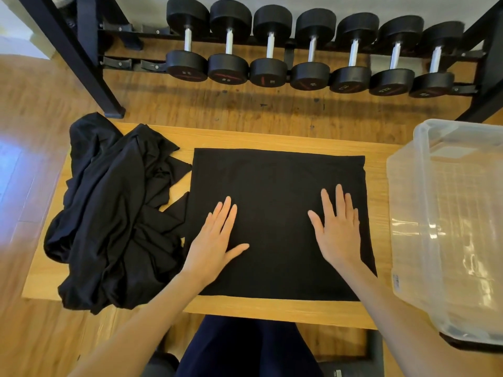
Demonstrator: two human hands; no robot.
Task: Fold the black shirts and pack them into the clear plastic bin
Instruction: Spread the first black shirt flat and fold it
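At your twelve o'clock, a black metal rack (81,50) holds seven black dumbbells (313,50) above warm wood-plank flooring (245,104); the pale glare at nine o'clock is perhaps window light.

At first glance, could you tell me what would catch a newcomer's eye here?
Two flat hands, left hand and right hand, press a black shirt spread mid-table. A heap of black shirts sits at the left, a clear bin at the right, and dumbbells line the rack behind.

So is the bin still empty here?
Empty, as far as shows: the bin is see-through with no black cloth inside. One shirt lies flat under both hands; the rest sit in a pile.
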